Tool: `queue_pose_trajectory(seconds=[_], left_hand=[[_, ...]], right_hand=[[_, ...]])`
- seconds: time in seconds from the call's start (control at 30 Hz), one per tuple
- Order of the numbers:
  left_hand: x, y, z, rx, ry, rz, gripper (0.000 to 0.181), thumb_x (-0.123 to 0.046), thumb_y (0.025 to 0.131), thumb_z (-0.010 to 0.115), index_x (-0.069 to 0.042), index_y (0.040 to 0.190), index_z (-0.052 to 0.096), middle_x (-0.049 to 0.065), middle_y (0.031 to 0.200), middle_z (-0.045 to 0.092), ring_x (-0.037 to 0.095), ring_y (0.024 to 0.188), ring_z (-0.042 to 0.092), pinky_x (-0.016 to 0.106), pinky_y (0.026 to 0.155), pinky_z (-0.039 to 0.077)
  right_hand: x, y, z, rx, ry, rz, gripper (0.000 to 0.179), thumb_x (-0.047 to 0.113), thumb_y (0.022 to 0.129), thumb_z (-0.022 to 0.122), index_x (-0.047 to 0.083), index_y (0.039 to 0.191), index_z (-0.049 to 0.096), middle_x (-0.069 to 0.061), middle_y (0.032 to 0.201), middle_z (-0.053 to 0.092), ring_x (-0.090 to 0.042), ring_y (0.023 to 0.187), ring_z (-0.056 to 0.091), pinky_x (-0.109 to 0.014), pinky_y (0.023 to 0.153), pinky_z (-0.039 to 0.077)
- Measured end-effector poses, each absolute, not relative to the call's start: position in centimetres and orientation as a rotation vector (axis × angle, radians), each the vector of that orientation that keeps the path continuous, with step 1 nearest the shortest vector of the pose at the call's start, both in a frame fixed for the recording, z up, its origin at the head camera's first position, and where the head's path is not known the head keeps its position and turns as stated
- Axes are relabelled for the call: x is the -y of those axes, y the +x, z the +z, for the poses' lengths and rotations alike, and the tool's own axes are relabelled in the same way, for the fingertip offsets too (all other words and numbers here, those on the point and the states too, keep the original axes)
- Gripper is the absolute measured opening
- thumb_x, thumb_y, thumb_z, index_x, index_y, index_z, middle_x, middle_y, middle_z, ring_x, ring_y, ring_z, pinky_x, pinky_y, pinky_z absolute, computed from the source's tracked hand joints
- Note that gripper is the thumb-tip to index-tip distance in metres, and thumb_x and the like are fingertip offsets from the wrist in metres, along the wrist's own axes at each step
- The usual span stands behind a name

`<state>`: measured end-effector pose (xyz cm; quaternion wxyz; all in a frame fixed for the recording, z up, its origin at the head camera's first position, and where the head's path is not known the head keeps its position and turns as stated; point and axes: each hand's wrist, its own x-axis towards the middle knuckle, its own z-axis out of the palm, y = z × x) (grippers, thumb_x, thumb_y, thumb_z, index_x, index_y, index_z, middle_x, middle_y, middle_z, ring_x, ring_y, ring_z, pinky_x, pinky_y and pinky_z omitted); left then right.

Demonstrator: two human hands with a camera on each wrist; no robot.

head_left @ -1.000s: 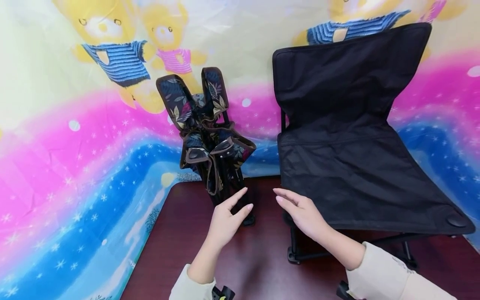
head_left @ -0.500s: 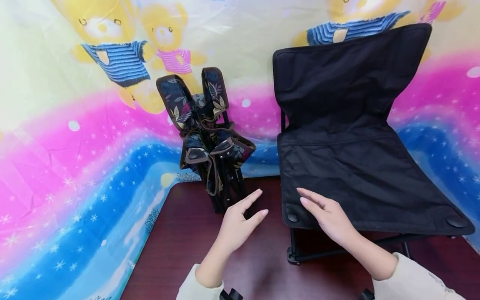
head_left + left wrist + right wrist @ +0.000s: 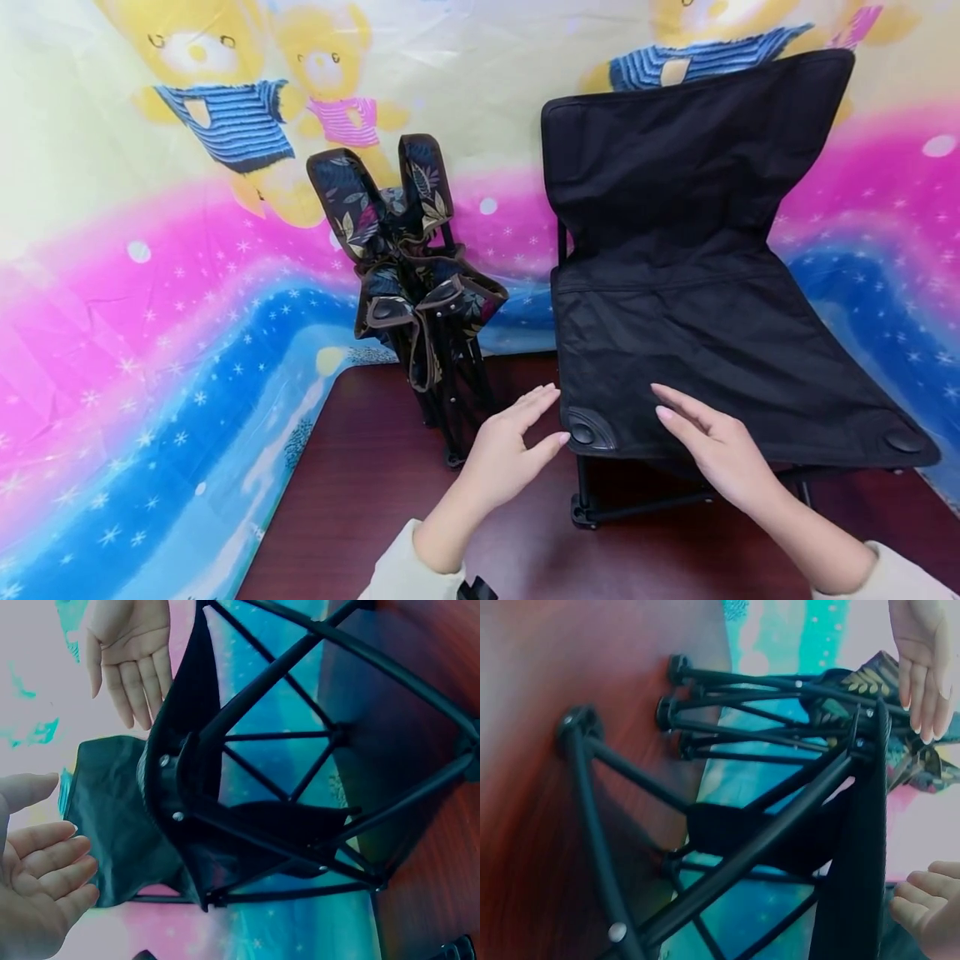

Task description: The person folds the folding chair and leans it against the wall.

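Note:
An unfolded black folding chair (image 3: 682, 333) stands on the right, its fabric back and seat spread over a tubular frame. My left hand (image 3: 510, 454), fingers extended and holding nothing, hovers by the seat's front left corner. Over the front of the seat is my right hand (image 3: 716, 446), also holding nothing, its fingers extended. The palms face each other across the corner. A folded floral-patterned chair (image 3: 420, 283) stands upright to the left. Both hands (image 3: 45, 874) appear at the seat's edge in the left wrist view, where the black frame tubes (image 3: 277, 675) show beneath the fabric.
Both chairs stand on a dark red-brown wooden surface (image 3: 352, 492). Behind them hangs a backdrop (image 3: 247, 200) printed with teddy bears and pink and blue bands. The black chair's front left foot (image 3: 583, 512) rests near the surface's middle.
Both hands have moved right, the left from in front of the folded chair to the black seat's corner, the right farther across the seat's front. The chairs have stayed in place.

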<state>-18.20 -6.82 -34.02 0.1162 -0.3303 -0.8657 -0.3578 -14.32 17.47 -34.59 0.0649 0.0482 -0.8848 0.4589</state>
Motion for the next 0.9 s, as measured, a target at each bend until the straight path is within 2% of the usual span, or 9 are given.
queue_pose_trajectory(seconds=[0.13, 0.33, 0.43, 0.47, 0.53, 0.57, 0.6, 0.7, 0.9], left_hand=[[6.3, -18.2, -34.2, 2.526, -1.029, -0.931, 0.045, -0.028, 0.083, 0.057, -0.008, 0.123, 0.049, 0.0, 0.126, 0.045, 0.011, 0.118, 0.036, 0.027, 0.096, 0.03], [5.7, -18.4, -34.5, 2.483, -1.094, -0.823, 0.043, -0.027, 0.082, 0.058, -0.008, 0.12, 0.053, 0.0, 0.124, 0.047, 0.011, 0.118, 0.037, 0.026, 0.098, 0.026], [5.3, -18.6, -34.8, 2.456, -1.122, -0.785, 0.041, -0.027, 0.082, 0.059, -0.008, 0.118, 0.054, 0.001, 0.123, 0.048, 0.011, 0.117, 0.038, 0.026, 0.098, 0.025], [5.2, -18.6, -34.9, 2.451, -1.127, -0.774, 0.041, -0.027, 0.082, 0.059, -0.008, 0.118, 0.054, 0.0, 0.122, 0.049, 0.01, 0.117, 0.038, 0.026, 0.099, 0.025], [5.0, -18.6, -35.1, 2.445, -1.132, -0.757, 0.041, -0.026, 0.081, 0.059, -0.008, 0.117, 0.055, 0.0, 0.122, 0.049, 0.01, 0.117, 0.038, 0.026, 0.099, 0.025], [4.9, -18.6, -35.1, 2.444, -1.133, -0.751, 0.041, -0.027, 0.081, 0.059, -0.008, 0.117, 0.055, 0.0, 0.122, 0.049, 0.01, 0.117, 0.037, 0.026, 0.099, 0.024], [4.8, -18.5, -35.2, 2.442, -1.135, -0.743, 0.041, -0.027, 0.081, 0.06, -0.008, 0.117, 0.055, 0.0, 0.122, 0.049, 0.01, 0.117, 0.037, 0.026, 0.099, 0.024], [4.5, -18.5, -35.1, 2.435, -1.148, -0.723, 0.04, -0.027, 0.081, 0.06, -0.009, 0.116, 0.056, 0.0, 0.122, 0.049, 0.01, 0.117, 0.038, 0.027, 0.099, 0.024], [4.1, -18.5, -35.1, 2.439, -1.172, -0.661, 0.037, -0.027, 0.081, 0.059, -0.01, 0.113, 0.058, -0.001, 0.12, 0.051, 0.009, 0.117, 0.038, 0.027, 0.099, 0.025]], right_hand=[[-18.5, -14.0, -34.8, 2.693, 0.109, 1.376, 0.051, 0.039, 0.091, 0.036, 0.011, 0.134, 0.033, -0.02, 0.129, 0.037, -0.035, 0.112, 0.04, -0.051, 0.081, 0.038], [-19.9, -13.5, -35.0, 2.728, 0.078, 1.278, 0.051, 0.04, 0.091, 0.037, 0.013, 0.134, 0.033, -0.019, 0.13, 0.036, -0.037, 0.11, 0.041, -0.05, 0.077, 0.038], [-20.7, -13.3, -35.2, 2.755, 0.041, 1.177, 0.049, 0.039, 0.091, 0.037, 0.015, 0.134, 0.034, -0.018, 0.099, 0.057, -0.027, 0.096, 0.05, -0.042, 0.07, 0.039], [-21.0, -13.3, -35.3, 2.757, 0.032, 1.145, 0.049, 0.039, 0.091, 0.038, 0.016, 0.133, 0.035, -0.015, 0.09, 0.058, -0.024, 0.092, 0.05, -0.04, 0.068, 0.038], [-21.5, -13.2, -35.5, 2.752, 0.03, 1.099, 0.048, 0.037, 0.091, 0.039, 0.016, 0.133, 0.035, -0.015, 0.088, 0.058, -0.025, 0.091, 0.05, -0.041, 0.066, 0.038], [-21.7, -13.2, -35.5, 2.749, 0.031, 1.084, 0.047, 0.037, 0.091, 0.04, 0.015, 0.133, 0.036, -0.015, 0.09, 0.058, -0.027, 0.092, 0.05, -0.042, 0.066, 0.038], [-21.9, -13.2, -35.6, 2.741, 0.036, 1.078, 0.047, 0.035, 0.091, 0.04, 0.014, 0.133, 0.036, -0.018, 0.101, 0.057, -0.031, 0.095, 0.049, -0.045, 0.067, 0.038], [-22.6, -13.0, -35.8, 2.73, 0.042, 1.06, 0.047, 0.033, 0.091, 0.041, 0.012, 0.133, 0.035, -0.023, 0.127, 0.038, -0.044, 0.106, 0.039, -0.054, 0.068, 0.035], [-24.0, -12.5, -36.1, 2.743, 0.011, 0.984, 0.048, 0.031, 0.091, 0.042, 0.011, 0.133, 0.034, -0.028, 0.126, 0.036, -0.047, 0.101, 0.04, -0.053, 0.064, 0.034]])
